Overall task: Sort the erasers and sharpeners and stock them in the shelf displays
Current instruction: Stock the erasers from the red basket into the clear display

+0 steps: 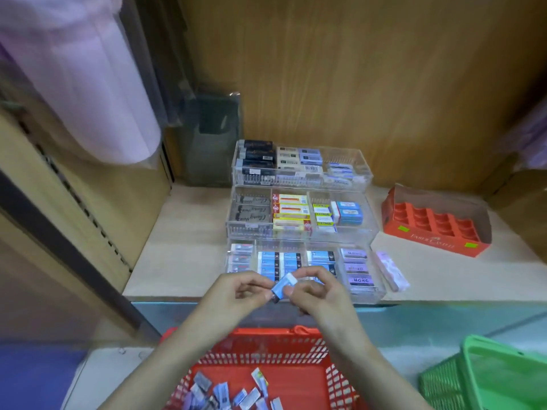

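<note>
Both hands hold one blue-sleeved white eraser just above the shelf's front edge. My left hand pinches its lower end and my right hand pinches its upper end. Behind it stands a three-tier clear display with sorted erasers; its front tier holds blue, white and purple erasers. Below my arms a red basket holds several loose erasers and sharpeners.
A red cardboard Faber-Castell tray sits on the shelf at the right. A pink-wrapped eraser lies beside the front tier. A green basket stands at the lower right. A pale hanging bag fills the upper left.
</note>
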Demonstrator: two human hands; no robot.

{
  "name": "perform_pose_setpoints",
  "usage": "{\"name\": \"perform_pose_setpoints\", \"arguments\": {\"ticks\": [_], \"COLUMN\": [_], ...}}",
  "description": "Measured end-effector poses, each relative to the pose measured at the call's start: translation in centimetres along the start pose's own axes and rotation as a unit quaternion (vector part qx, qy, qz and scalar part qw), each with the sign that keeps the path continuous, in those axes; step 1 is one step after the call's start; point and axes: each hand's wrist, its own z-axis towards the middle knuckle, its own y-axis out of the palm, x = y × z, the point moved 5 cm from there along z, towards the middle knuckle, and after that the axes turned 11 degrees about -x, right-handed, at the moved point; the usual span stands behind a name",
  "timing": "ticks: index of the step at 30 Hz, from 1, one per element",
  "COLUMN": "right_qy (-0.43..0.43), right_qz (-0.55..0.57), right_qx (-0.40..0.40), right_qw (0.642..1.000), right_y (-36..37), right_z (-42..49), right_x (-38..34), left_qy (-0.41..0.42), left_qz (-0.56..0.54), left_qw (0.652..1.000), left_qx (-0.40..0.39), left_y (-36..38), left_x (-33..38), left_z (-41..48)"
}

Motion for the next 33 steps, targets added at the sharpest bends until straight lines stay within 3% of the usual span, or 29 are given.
{"name": "perform_pose_setpoints", "arguments": {"ticks": [4,6,8,10,12,15,17,21,33], "right_qy": [0.042,0.018,-0.035,-0.061,-0.053,-0.007,-0.011,-0.031,-0.052], "right_qz": [0.108,0.023,-0.133,-0.323,-0.491,-0.611,-0.627,-0.623,-0.713], "right_qx": [0.026,0.042,0.044,0.024,-0.027,-0.117,-0.127,-0.106,-0.114], "right_qw": [0.993,0.999,0.99,0.944,0.869,0.783,0.769,0.774,0.69], "right_y": [0.9,0.0,-1.3,-2.1,-1.9,-1.0,-0.9,-1.6,-1.6], "right_z": [0.1,1.1,2.7,4.8,7.0,9.0,9.3,9.3,9.5], "right_x": [2.4,2.0,0.5,-0.7,-0.9,-0.5,-0.3,0.1,0.9], "left_qy": [-0.025,-0.029,-0.033,-0.035,-0.04,-0.044,-0.044,-0.049,-0.051], "left_qz": [0.01,0.036,0.058,0.065,0.058,0.044,0.035,0.02,0.028], "left_qw": [1.0,0.999,0.998,0.997,0.996,0.996,0.997,0.997,0.997], "left_qx": [0.002,-0.003,0.012,0.039,0.056,0.067,0.059,0.056,0.054], "left_y": [0.4,-0.2,-1.7,-3.3,-4.0,-4.0,-3.7,-3.5,-2.9], "left_x": [-1.8,-1.9,-1.9,-2.0,-2.3,-2.5,-2.4,-2.6,-2.1], "left_z": [-1.4,-1.9,-2.1,-1.9,-1.6,-1.2,-1.2,-1.1,-0.3]}}
